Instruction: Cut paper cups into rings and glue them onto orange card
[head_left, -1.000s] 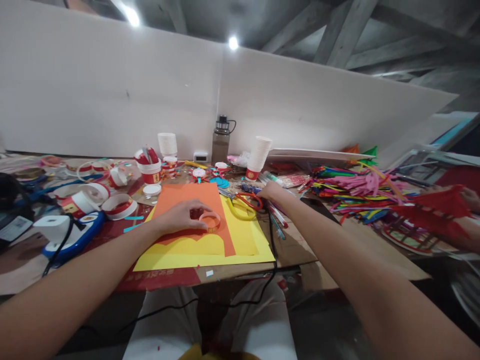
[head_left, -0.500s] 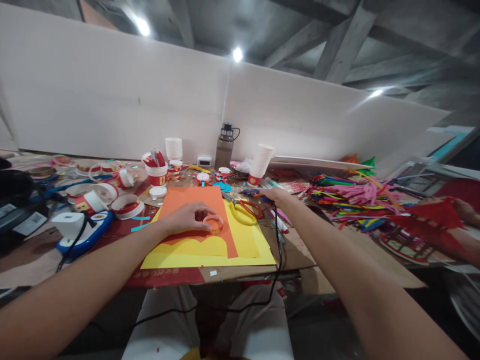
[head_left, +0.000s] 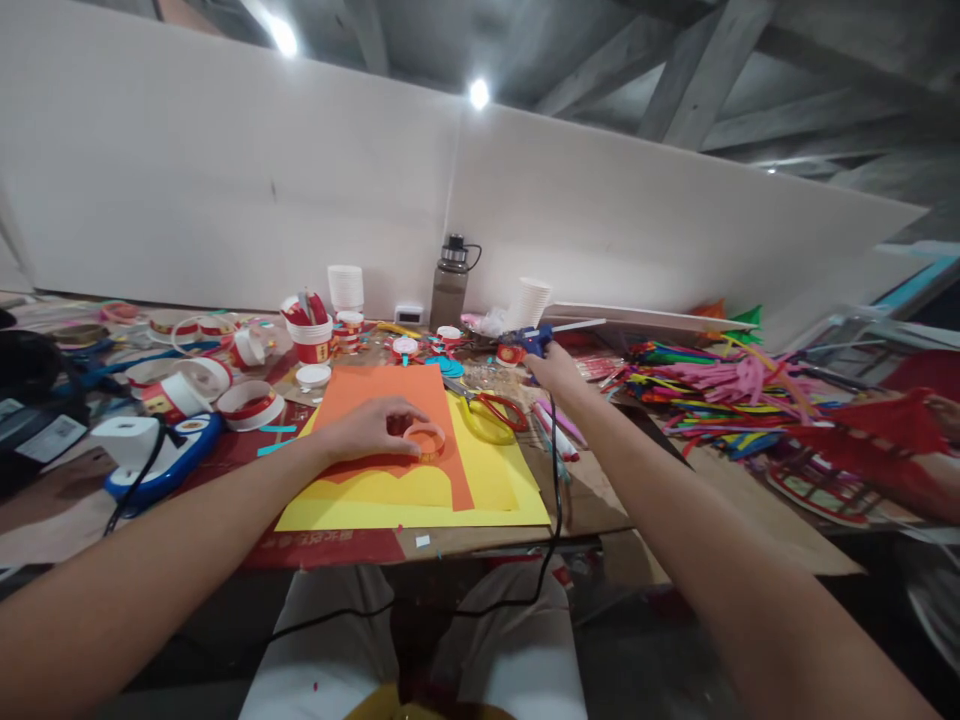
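Note:
My left hand (head_left: 379, 430) rests on an orange paper sheet (head_left: 375, 390), its thumb and fingers closed on the edge of a small pale ring (head_left: 442, 440). A yellow sheet (head_left: 330, 515) lies under the orange one, whose lower edge is cut in waves. My right hand (head_left: 555, 372) grips a blue glue gun (head_left: 529, 342) above the table, with a white glue stick (head_left: 581, 325) sticking out behind it and a black cord (head_left: 556, 470) hanging down. Scissors (head_left: 491, 425) with yellow and red handles lie at the right of the paper.
Cut cup rings (head_left: 251, 405) and a blue-and-white power strip (head_left: 169, 465) are at the left. Behind stand a cup of tools (head_left: 310, 340), a bottle (head_left: 450, 285) and stacked cups (head_left: 531, 297). Coloured pipe cleaners (head_left: 720, 380) and another person's hand (head_left: 943, 420) are at the right.
My right hand has lifted the glue gun up from the table, and its glue stick now shows. The left hand keeps the ring in nearly the same place.

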